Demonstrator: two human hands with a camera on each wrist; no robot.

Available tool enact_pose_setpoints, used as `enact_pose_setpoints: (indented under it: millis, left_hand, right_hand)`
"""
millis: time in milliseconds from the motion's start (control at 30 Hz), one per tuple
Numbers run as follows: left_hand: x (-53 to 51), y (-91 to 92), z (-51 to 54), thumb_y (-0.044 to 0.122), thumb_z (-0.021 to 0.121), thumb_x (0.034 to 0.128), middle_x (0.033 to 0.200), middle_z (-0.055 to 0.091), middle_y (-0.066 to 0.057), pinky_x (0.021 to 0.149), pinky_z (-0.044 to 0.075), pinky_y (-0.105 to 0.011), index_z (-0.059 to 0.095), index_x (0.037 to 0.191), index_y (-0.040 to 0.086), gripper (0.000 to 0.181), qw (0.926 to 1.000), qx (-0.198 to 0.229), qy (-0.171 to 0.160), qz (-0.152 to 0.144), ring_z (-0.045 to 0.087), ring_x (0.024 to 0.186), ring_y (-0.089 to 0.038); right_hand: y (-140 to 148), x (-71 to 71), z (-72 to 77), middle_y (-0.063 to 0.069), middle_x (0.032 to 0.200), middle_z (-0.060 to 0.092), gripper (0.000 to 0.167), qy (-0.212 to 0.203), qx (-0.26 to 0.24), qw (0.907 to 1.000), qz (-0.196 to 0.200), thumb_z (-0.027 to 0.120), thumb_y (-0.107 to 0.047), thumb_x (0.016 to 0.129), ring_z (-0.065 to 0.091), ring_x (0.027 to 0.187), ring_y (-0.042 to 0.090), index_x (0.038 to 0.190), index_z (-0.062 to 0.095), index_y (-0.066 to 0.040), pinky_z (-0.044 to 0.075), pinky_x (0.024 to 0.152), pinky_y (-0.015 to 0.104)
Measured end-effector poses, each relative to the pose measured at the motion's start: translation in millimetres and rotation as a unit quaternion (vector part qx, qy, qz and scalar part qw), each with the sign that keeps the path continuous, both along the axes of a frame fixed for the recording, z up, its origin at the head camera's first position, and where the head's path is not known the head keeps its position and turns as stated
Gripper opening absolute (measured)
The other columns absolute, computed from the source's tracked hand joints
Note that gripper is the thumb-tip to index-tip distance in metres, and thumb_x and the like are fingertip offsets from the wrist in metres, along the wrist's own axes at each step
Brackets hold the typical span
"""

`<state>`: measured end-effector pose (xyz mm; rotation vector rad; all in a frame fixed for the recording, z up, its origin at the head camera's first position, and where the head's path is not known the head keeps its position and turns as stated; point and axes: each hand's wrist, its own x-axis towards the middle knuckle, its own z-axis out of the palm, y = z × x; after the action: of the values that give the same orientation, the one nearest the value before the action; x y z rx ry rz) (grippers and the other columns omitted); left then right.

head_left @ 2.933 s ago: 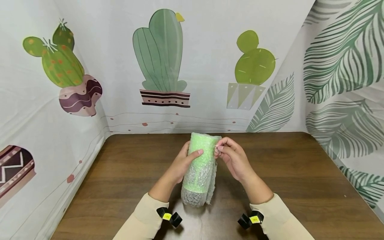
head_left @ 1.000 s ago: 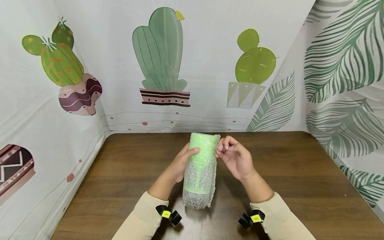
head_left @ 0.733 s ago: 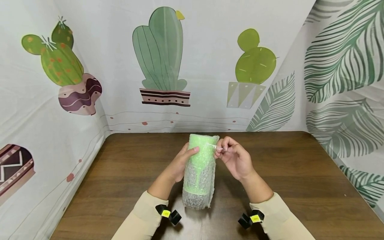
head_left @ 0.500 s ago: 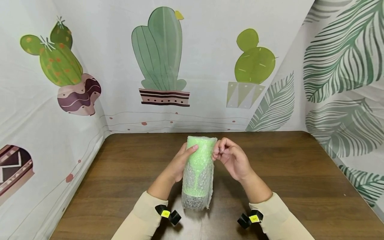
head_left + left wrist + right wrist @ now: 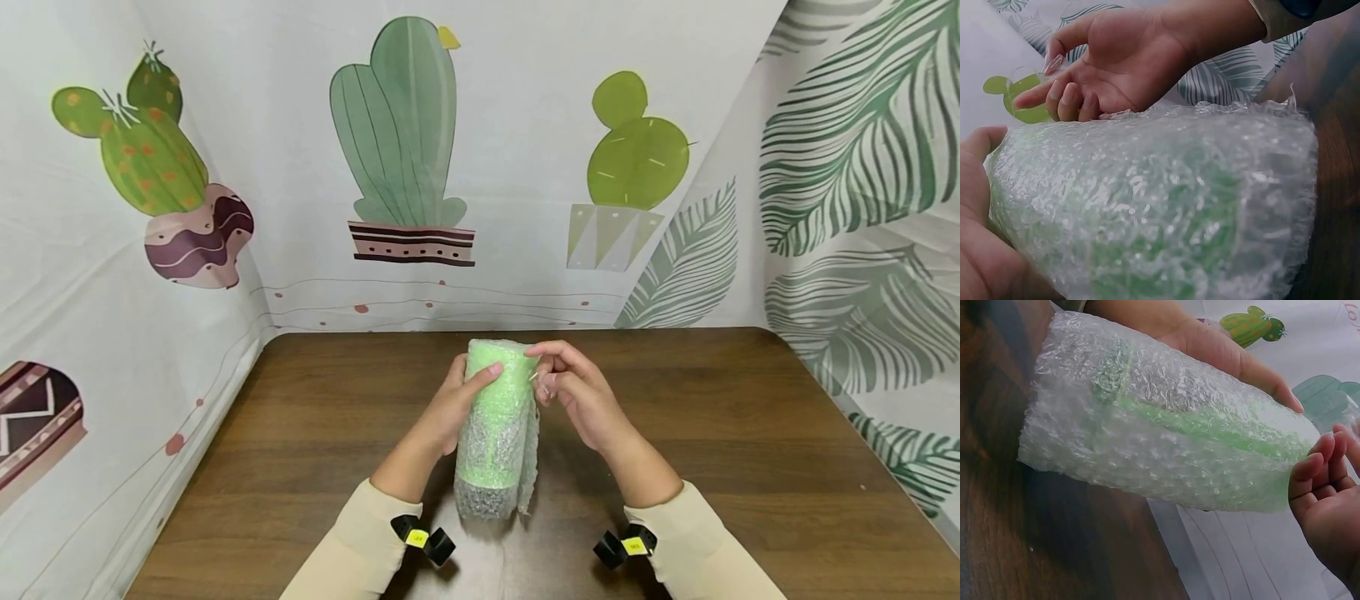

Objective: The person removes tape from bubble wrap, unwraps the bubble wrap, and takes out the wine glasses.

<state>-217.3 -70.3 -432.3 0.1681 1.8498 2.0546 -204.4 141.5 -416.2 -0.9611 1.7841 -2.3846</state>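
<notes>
A green cylindrical thing wrapped in bubble wrap (image 5: 495,425) stands roughly upright, leaning slightly, between the hands. My left hand (image 5: 450,408) grips its left side near the top, thumb across the front. At the upper right edge my right hand (image 5: 581,396) pinches a small piece of clear film or tape (image 5: 551,390) between thumb and a finger, the index finger extended to the wrap. In the left wrist view the clear strip (image 5: 1054,64) shows at the right hand's fingertips (image 5: 1050,62). The right wrist view shows the bubble wrap (image 5: 1166,425) with its loose flap below.
The brown wooden table (image 5: 720,433) runs back to a white cloth backdrop (image 5: 517,167) printed with cacti and leaves. Black wrist cameras are strapped over both beige sleeves (image 5: 367,533).
The right index finger has straightened toward the top of the wrap. A flap of bubble wrap now stands off the right side. Earlier a clear strip stretched from the wrap to the right hand.
</notes>
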Motion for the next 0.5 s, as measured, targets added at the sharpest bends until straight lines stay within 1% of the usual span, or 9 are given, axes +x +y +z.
enact_pose_setpoints:
  millis: [100,167,267,367,400,500]
  left_hand:
    - [-0.4,0.6,-0.9,0.046,0.062,0.0954,0.120,0.058,-0.019,0.078,0.060,-0.041,0.024,0.149,0.019,0.071,1.0000,-0.003,0.003,0.001,0.066,0.092,-0.023]
    - [-1.0,1.1,-1.3,0.045,0.063,0.0954,0.121,0.058,-0.019,0.079,0.060,-0.041,0.024,0.149,0.018,0.071,1.0000,-0.001,0.007,0.002,0.066,0.093,-0.023]
    - [-1.5,1.5,-1.7,0.044,0.063,0.0954,0.122,0.057,-0.020,0.080,0.059,-0.041,0.025,0.149,0.017,0.071,0.9999,0.001,0.011,0.003,0.066,0.094,-0.024]
    - [-1.4,1.8,-2.0,0.044,0.063,0.0953,0.122,0.057,-0.020,0.080,0.059,-0.041,0.025,0.148,0.017,0.071,0.9999,-0.002,0.011,0.004,0.066,0.094,-0.024]
    - [-1.1,1.8,-1.8,0.044,0.063,0.0951,0.122,0.057,-0.020,0.080,0.059,-0.041,0.025,0.148,0.017,0.071,0.9999,-0.004,0.009,0.005,0.066,0.094,-0.024]
    - [-0.3,2.1,-1.3,0.045,0.064,0.0947,0.122,0.057,-0.020,0.080,0.060,-0.040,0.025,0.148,0.018,0.072,1.0000,-0.005,0.006,0.005,0.067,0.093,-0.023]
  right_hand:
    - [-0.5,1.4,0.7,-0.001,0.083,0.049,0.044,0.012,0.037,0.9992,-0.005,0.040,0.007,0.092,0.048,0.067,0.011,0.124,0.066,-0.010,0.042,0.057,0.029]
    - [-0.8,2.1,1.0,0.000,0.079,0.047,0.044,0.018,0.059,0.9981,-0.004,0.040,0.006,0.092,0.046,0.064,0.014,0.123,0.068,-0.009,0.039,0.055,0.030]
    - [-1.3,2.6,0.7,0.002,0.075,0.045,0.039,0.030,0.082,0.9962,0.001,0.039,0.006,0.092,0.043,0.061,0.018,0.119,0.066,0.000,0.036,0.053,0.030]
    - [-1.7,2.9,0.3,0.002,0.076,0.048,0.030,0.035,0.090,0.9953,0.003,0.040,0.005,0.093,0.042,0.061,0.019,0.115,0.060,0.009,0.036,0.052,0.031]
    - [-1.8,3.0,0.2,0.001,0.078,0.049,0.026,0.034,0.092,0.9952,0.001,0.041,0.005,0.094,0.043,0.061,0.018,0.113,0.058,0.011,0.036,0.051,0.031]
    - [-1.9,3.3,0.5,-0.001,0.082,0.052,0.018,0.024,0.098,0.9948,-0.007,0.045,0.003,0.095,0.046,0.063,0.014,0.109,0.054,0.010,0.039,0.052,0.031]
